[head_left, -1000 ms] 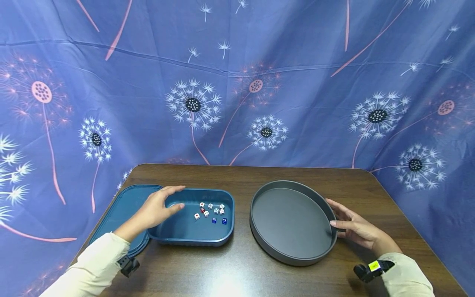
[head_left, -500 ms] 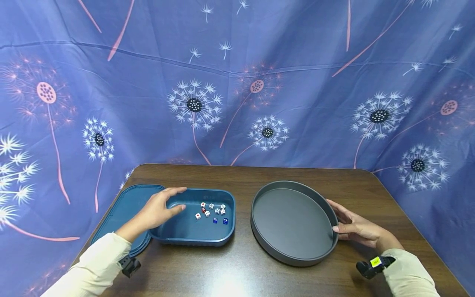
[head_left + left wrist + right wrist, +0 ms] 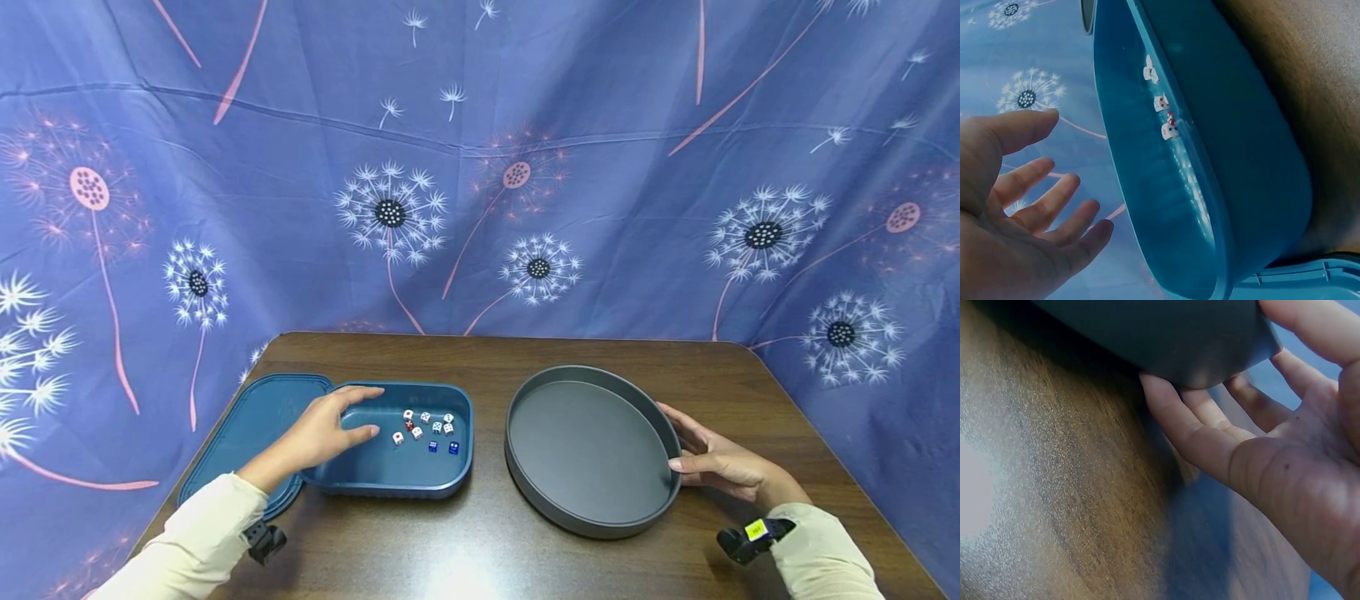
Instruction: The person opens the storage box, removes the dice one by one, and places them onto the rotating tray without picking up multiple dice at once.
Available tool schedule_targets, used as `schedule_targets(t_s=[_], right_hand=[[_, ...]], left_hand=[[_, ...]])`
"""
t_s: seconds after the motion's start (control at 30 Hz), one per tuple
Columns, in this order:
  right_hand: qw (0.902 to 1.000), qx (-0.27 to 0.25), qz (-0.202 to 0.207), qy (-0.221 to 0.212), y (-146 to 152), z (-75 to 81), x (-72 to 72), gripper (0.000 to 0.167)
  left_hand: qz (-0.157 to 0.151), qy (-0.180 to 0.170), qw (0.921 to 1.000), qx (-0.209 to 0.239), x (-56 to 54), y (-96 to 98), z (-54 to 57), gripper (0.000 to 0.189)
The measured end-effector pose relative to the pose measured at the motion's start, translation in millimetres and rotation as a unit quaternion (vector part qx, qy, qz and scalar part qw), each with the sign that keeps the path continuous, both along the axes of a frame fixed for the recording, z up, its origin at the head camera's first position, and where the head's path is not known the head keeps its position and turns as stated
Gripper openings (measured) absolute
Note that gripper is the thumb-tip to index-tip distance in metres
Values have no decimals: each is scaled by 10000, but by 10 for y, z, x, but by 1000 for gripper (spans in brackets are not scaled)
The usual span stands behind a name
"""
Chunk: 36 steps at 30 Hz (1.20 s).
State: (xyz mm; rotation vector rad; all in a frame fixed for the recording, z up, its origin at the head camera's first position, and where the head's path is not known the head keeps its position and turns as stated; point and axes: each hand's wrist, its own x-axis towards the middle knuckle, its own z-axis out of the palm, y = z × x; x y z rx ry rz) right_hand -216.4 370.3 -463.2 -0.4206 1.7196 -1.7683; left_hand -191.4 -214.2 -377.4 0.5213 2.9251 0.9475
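Observation:
My left hand point(image 3: 326, 429) hovers over the left end of a blue rectangular container point(image 3: 367, 483), thumb and fingers spread and holding nothing. Small dice point(image 3: 417, 432), white, red and blue, lie on the container's floor to the right of that hand. In the left wrist view, several dice point(image 3: 1169, 130) show beyond the container's near wall. At the right, a round dark grey pan point(image 3: 592, 450) rests on the table. My right hand point(image 3: 723, 467) grips its right side, thumb on the rim and fingers against the outer wall, with fingertips point(image 3: 1159, 387) low at its base.
A blue lid point(image 3: 255, 425) lies at the far left, partly under the container's left end. The brown wooden table point(image 3: 487, 533) ends at a back edge, where a blue dandelion-print cloth point(image 3: 600, 167) hangs. A strip of bare wood separates container and pan.
My left hand has shifted slightly right and toward me over the container. The right thumb has drawn back a little onto the pan's rim. Pan, container and dice stay put.

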Motion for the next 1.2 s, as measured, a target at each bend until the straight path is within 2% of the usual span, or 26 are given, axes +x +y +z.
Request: schedule_targets(t_s=[0.17, 0.33, 0.57, 0.73, 0.93, 1.03, 1.13, 1.2], right_hand=[[10000, 88, -44, 13, -15, 26, 6, 87], [9999, 138, 14, -43, -5, 34, 13, 89], [9994, 299, 99, -145, -9, 65, 27, 94], [9993, 351, 152, -39, -16, 66, 27, 96], [9989, 450, 138, 88, -18, 71, 36, 97], [9986, 509, 114, 74, -25, 84, 35, 98], [9983, 573, 88, 40, -33, 100, 35, 99], [9982, 593, 85, 23, -36, 106, 38, 99]], left_hand=[[-92, -214, 9997, 88, -8, 25, -56, 55], [-138, -476, 9981, 365, -14, 44, -83, 57], [-187, -654, 9959, 604, -10, 57, -125, 56], [-140, -864, 9920, 911, -19, 67, -162, 56], [-42, -1286, 9794, 1559, -47, 56, -241, 58], [157, -1492, 9717, 1826, -74, 55, -308, 59], [396, -1650, 9679, 1856, -115, 62, -397, 59], [518, -1666, 9695, 1722, -145, 69, -462, 59]])
